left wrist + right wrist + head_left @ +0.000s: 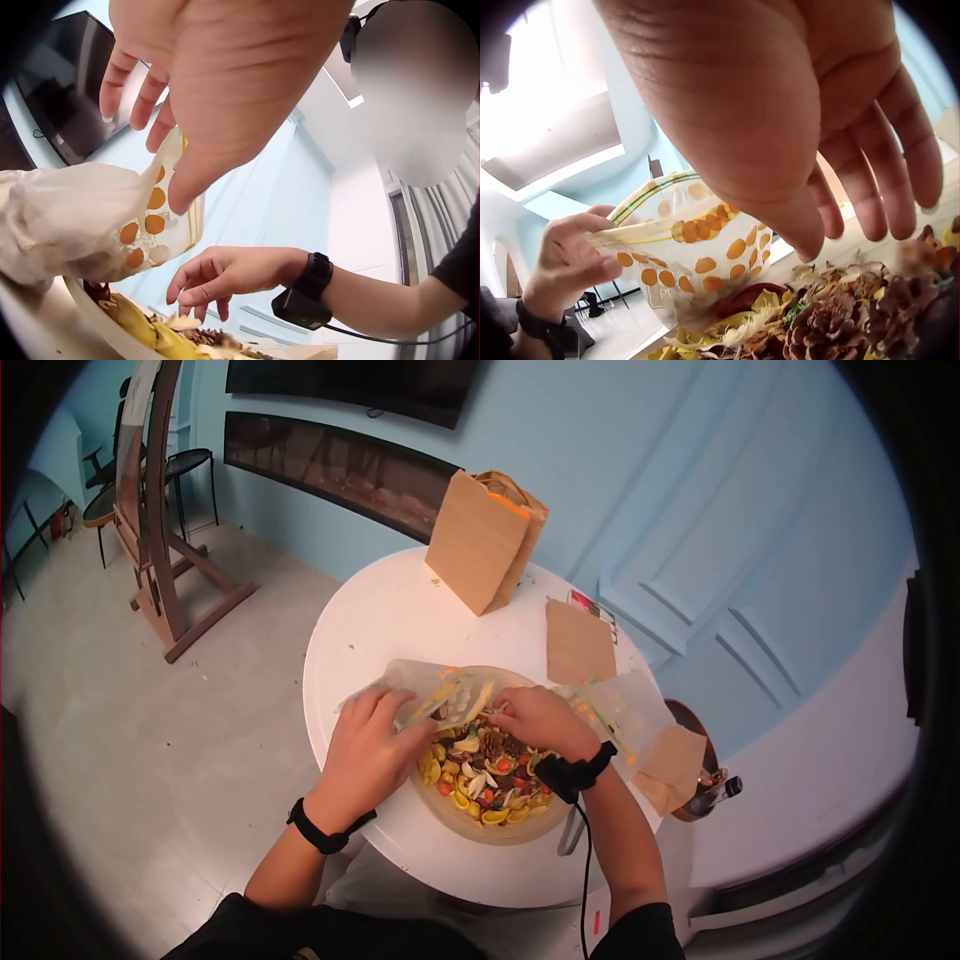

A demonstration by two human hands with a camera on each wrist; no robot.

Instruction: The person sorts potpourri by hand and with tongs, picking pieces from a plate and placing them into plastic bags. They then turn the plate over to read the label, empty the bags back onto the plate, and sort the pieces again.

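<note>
A translucent zip bag with orange dots lies on its side at the far left of a round bowl. My left hand pinches the bag's mouth between thumb and fingers. The bowl holds dried petals, yellow pieces and brown pine cones. Over the bowl's far side, my right hand hangs with loosely bent, spread fingers and nothing seen in them. The bag's far end is partly hidden.
A brown paper bag stands at the round white table's far edge. Flat brown paper and a second clear bag lie to the right. Beyond the right edge are a bottle and a stool. An easel stands left.
</note>
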